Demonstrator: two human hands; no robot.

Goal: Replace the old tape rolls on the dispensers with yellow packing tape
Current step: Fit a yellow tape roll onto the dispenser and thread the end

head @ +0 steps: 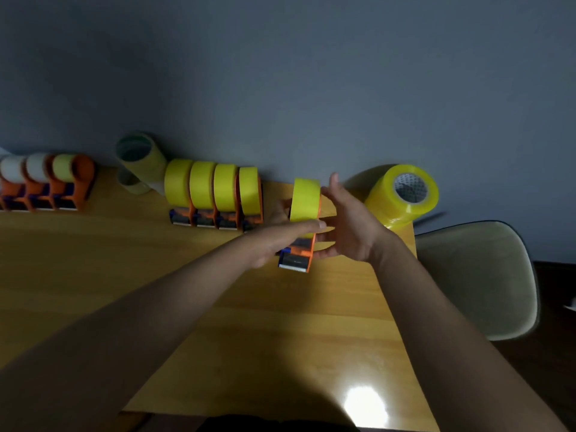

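Note:
An orange dispenser (301, 249) carrying a yellow tape roll (304, 199) stands near the middle of the wooden table (193, 307). My left hand (274, 241) holds it from the left, thumb lying across the roll's lower front. My right hand (346, 226) is beside it on the right, fingers straight and spread against its orange side. Several dispensers with yellow rolls (215, 191) stand in a row at the back. Further left, three dispensers (46, 185) carry pale old rolls.
A stack of yellow tape rolls (402, 194) lies on its side at the table's back right corner. Pale used rolls (140, 163) lie between the two dispenser rows. A grey chair (480, 279) stands off the table's right edge.

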